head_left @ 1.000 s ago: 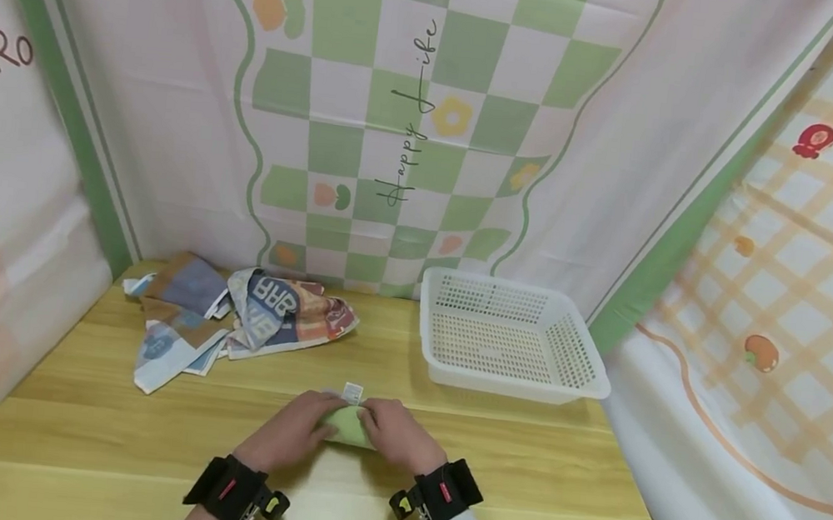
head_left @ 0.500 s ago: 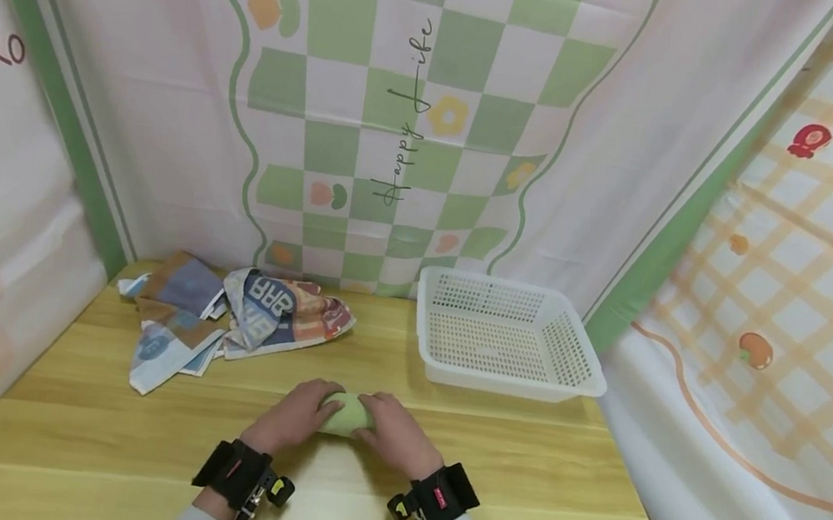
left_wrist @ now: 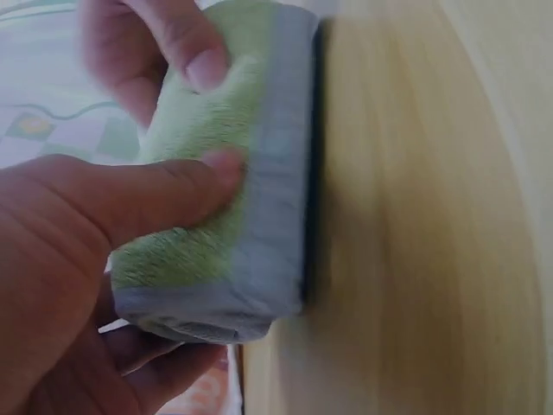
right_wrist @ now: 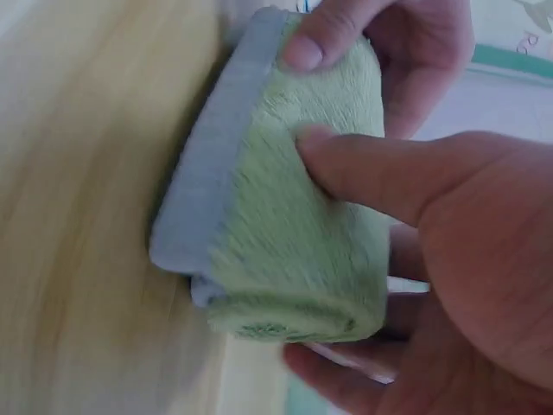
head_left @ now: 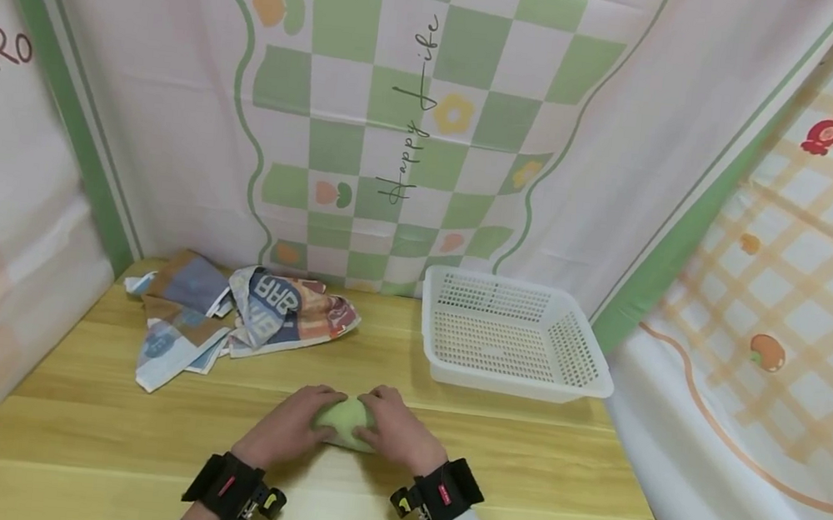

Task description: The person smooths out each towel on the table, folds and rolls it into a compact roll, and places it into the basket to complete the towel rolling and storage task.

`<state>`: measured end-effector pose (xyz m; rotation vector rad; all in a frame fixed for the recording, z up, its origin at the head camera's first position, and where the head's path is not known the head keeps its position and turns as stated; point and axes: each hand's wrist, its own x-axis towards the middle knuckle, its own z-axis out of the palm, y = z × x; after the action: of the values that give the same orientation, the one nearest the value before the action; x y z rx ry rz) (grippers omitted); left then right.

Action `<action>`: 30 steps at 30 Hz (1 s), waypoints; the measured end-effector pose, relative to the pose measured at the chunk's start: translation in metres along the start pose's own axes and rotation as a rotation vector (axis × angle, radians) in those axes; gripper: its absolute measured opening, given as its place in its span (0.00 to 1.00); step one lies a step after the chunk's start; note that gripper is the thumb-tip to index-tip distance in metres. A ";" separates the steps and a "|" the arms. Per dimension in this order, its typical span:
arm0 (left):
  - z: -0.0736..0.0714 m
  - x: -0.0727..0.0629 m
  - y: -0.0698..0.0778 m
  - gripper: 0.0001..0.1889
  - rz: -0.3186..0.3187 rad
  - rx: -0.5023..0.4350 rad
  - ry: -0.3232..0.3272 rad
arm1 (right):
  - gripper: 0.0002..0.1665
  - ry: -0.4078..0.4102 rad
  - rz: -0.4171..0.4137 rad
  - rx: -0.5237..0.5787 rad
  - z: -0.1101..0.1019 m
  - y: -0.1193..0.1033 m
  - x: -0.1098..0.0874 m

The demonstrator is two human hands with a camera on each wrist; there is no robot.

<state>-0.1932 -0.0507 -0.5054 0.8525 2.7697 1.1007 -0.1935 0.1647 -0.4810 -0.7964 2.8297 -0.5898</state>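
Note:
A light green plush towel (head_left: 345, 422) with a grey border is rolled up on the table in front of me. My left hand (head_left: 295, 426) grips its left end, thumb on the near side and fingers over the far side. At the other end my right hand (head_left: 401, 434) holds it the same way. In the left wrist view the grey border (left_wrist: 281, 164) runs along the roll beside the table, with the thumb pressing the green pile. The right wrist view shows the coiled layers at the roll's end (right_wrist: 289, 322).
Crumpled printed cloths or papers (head_left: 185, 317) lie at the back left of the wooden table (head_left: 515, 487). A white perforated plastic basket (head_left: 510, 382) stands at the back right. Patterned curtains (head_left: 175, 103) enclose the table at the back and sides.
Both hands have turned the towel roll between them. The white tag that stood at its far side is out of sight, and a grey edge now shows low on the near side.

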 end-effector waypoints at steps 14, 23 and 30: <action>-0.006 0.001 -0.001 0.24 -0.013 -0.053 -0.084 | 0.28 0.080 -0.047 -0.074 0.009 0.003 0.007; -0.011 0.005 0.000 0.21 0.025 -0.095 -0.137 | 0.27 -0.003 -0.020 0.051 0.002 0.003 0.005; -0.017 0.029 0.007 0.20 0.071 -0.149 -0.130 | 0.24 0.026 -0.014 0.023 -0.017 0.010 0.008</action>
<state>-0.2181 -0.0423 -0.4840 0.9725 2.5353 1.1980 -0.2089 0.1743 -0.4699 -0.8109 2.8370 -0.6384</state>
